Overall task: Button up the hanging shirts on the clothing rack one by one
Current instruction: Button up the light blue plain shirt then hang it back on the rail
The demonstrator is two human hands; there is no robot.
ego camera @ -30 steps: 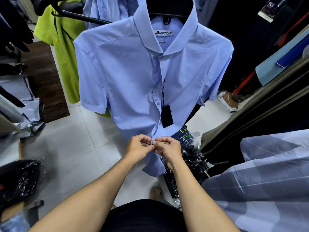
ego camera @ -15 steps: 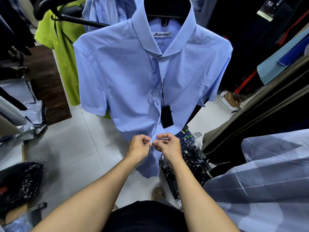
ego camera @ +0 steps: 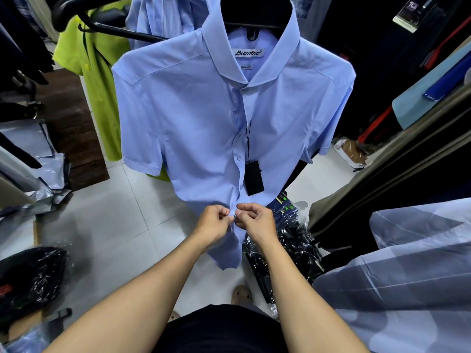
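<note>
A light blue short-sleeved shirt (ego camera: 193, 118) hangs on a black hanger (ego camera: 252, 24) straight in front of me, its front closed from the collar down. A black price tag (ego camera: 254, 177) dangles on a cord over the placket. My left hand (ego camera: 213, 222) and my right hand (ego camera: 256, 220) meet at the placket low on the shirt, just below the tag. Each hand pinches one edge of the fabric, fingertips almost touching. The button between them is hidden by my fingers.
A lime green shirt (ego camera: 94, 80) and another blue shirt (ego camera: 163, 19) hang on the black rail (ego camera: 122, 31) behind. Plastic-wrapped dark clothes (ego camera: 290, 240) lie on the white tiled floor (ego camera: 107, 225). A pale checked garment (ego camera: 407, 276) fills the right foreground.
Both hands stay at the same low spot on the placket, with small finger movements; the right fingers have curled closer over the fabric edge. The shirt has swayed slightly.
</note>
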